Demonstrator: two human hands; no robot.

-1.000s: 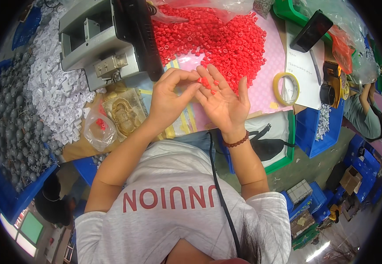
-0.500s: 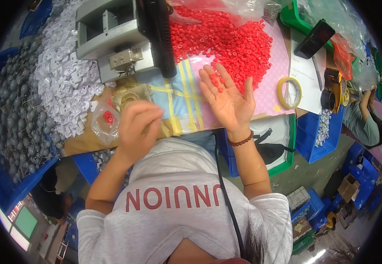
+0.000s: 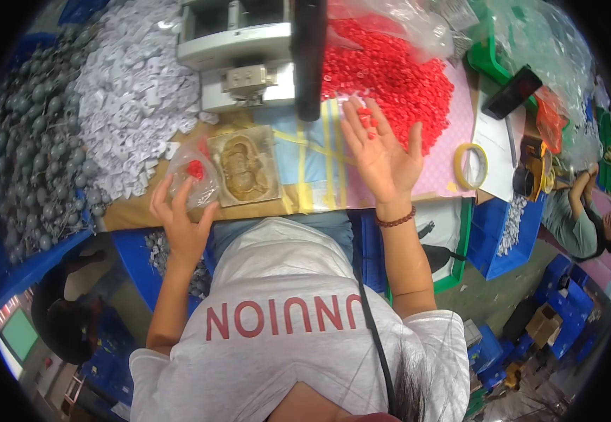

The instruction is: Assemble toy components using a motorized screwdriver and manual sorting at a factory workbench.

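Palm up and fingers spread, my right hand [image 3: 387, 165] carries several small red plastic rings [image 3: 368, 121] loose on its fingers. It is just in front of a big heap of red rings [image 3: 390, 77]. My left hand [image 3: 184, 225] is open, thumb apart, with its fingertips at a clear plastic bag [image 3: 205, 190] that has some red pieces in it; whether they touch the bag I cannot tell. Right of the bag lies a square block with a brownish moulded hollow [image 3: 243, 169]. A blue cloth patch with yellow tape [image 3: 305, 176] lies between my hands.
A grey metal machine [image 3: 242, 53] with a dark upright bar stands behind the block. White plastic parts [image 3: 136, 91] and grey round parts [image 3: 38, 141] are piled at left. At right are a yellow tape roll [image 3: 471, 167], a phone [image 3: 511, 93] and a green bin [image 3: 485, 56]. Another person sits far right.
My left hand has moved left and down, opening out, from in front of the block to the plastic bag. The block is now uncovered. My right hand stays palm up as the view shifts.
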